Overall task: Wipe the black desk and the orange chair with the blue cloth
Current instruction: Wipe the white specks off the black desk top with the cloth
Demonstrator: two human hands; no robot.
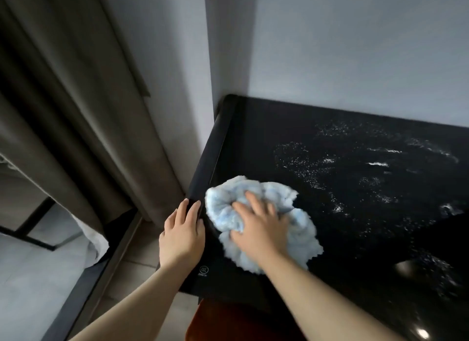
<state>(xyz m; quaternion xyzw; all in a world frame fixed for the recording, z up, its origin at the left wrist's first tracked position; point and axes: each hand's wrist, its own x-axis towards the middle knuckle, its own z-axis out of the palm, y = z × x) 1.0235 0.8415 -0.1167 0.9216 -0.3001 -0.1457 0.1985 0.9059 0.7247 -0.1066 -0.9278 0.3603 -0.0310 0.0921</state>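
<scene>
my right hand (258, 229) — fingers spread, pressing blue cloth (225, 201) on black desk (330, 127) | my left hand (181, 236) flat on its edge | white specks (299, 160) left | orange chair (228, 323) — maybe not wiped yet

2 hands: the left hand (181, 231) just left of the cloth (302, 229), the right hand (258, 226) on top of it. 1 cloth, pale blue and bunched. 1 black surface (279, 127) under the cloth. 1 orange chair (228, 323), partly showing below the cloth. 1 curtain (76, 112), well left of the cloth. 1 printed mark (203, 271), just below-left of the cloth. 2 bright spots lower right of the cloth: the nearer glint (404, 267) and the farther glint (422, 333). Droplets (299, 160) beyond the cloth: too fine to count.
</scene>
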